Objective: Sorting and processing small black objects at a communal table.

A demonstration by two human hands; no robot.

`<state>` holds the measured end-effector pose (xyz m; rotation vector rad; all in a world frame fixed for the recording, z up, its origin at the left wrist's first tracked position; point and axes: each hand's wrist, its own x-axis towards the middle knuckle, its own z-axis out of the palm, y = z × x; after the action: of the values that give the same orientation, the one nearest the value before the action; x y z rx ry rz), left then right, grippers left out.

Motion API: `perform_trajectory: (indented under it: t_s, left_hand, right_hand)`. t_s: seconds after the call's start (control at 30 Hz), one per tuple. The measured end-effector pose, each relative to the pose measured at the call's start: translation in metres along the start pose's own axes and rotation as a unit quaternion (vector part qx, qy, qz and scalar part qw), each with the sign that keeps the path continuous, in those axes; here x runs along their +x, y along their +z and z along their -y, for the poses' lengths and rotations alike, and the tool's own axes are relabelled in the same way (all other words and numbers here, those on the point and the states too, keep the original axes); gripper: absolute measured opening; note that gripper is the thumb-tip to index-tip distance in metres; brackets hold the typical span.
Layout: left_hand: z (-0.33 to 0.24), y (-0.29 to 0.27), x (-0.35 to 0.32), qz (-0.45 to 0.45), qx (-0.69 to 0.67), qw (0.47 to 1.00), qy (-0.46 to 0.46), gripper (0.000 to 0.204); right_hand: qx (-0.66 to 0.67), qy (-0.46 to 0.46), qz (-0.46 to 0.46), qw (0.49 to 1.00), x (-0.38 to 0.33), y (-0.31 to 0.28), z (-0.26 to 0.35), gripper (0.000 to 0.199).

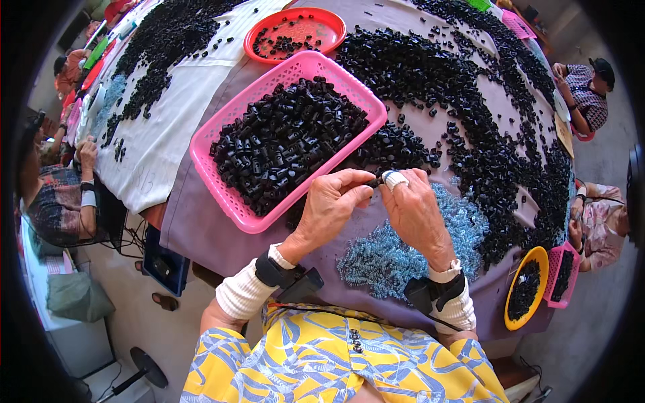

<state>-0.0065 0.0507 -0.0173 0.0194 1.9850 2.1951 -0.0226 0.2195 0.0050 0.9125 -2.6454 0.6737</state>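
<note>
My left hand (pixel 330 205) and my right hand (pixel 413 208) meet above the table, fingertips pinched together on a small black plastic part (pixel 373 181). The right forefinger wears a white wrap. Just beyond the hands lies a heap of black plastic parts (pixel 396 149). A pink basket (pixel 236 209) full of the same black parts stands to the left, touching the left hand's side. Under and right of my right hand lies a pile of small pale blue springs (pixel 393 258).
A red round tray (pixel 329 20) with a few black parts stands at the back. More black parts (pixel 497 134) cover the grey cloth. A yellow bowl (pixel 517 316) and small pink basket (pixel 571 285) sit at the right edge. Other people sit at left (pixel 57 201) and right (pixel 591 91).
</note>
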Motion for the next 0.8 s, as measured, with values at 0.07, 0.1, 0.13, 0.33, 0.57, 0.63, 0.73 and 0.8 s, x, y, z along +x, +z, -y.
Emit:
perform_trajectory:
  t_s: [0.07,0.1,0.13,0.33,0.57,0.63,0.73,0.8]
  left_hand:
    - [-0.0002,-0.0016,-0.0002,0.003,0.002,1.000,-0.007,0.023]
    - [-0.0002,-0.0023,-0.0002,0.006,-0.009,1.000,-0.013,0.023]
    - [-0.0005,-0.0025,-0.0001,0.011,-0.021,1.000,-0.019,0.022]
    - [-0.0014,-0.0055,0.0019,0.038,-0.073,0.994,-0.066,0.021]
    - [0.0038,-0.0026,0.0024,0.041,-0.064,0.996,-0.050,0.021]
    - [0.0018,-0.0015,0.0023,0.032,-0.061,0.996,-0.048,0.020]
    - [-0.0015,-0.0014,0.0023,0.033,-0.054,0.997,-0.049,0.020]
    - [-0.0014,-0.0010,0.0027,0.032,-0.053,0.997,-0.049,0.020]
  right_hand:
    - [0.002,-0.009,0.004,1.000,-0.0011,0.0018,-0.0013,0.004]
    - [0.002,-0.009,0.003,1.000,-0.0008,0.0021,-0.0006,0.004]
    - [-0.004,-0.016,0.007,1.000,-0.0008,0.0015,0.0002,0.004]
    - [-0.013,-0.061,-0.005,0.998,-0.0030,0.0053,-0.0051,0.007]
    - [-0.016,-0.038,-0.005,0.999,-0.0047,0.0045,-0.0010,0.007]
    - [-0.026,-0.050,-0.012,0.998,-0.0045,0.0039,-0.0007,0.008]
    - [-0.031,-0.071,-0.025,0.997,-0.0045,0.0054,-0.0034,0.008]
    - [-0.027,-0.080,-0.031,0.996,-0.0048,0.0065,-0.0047,0.008]
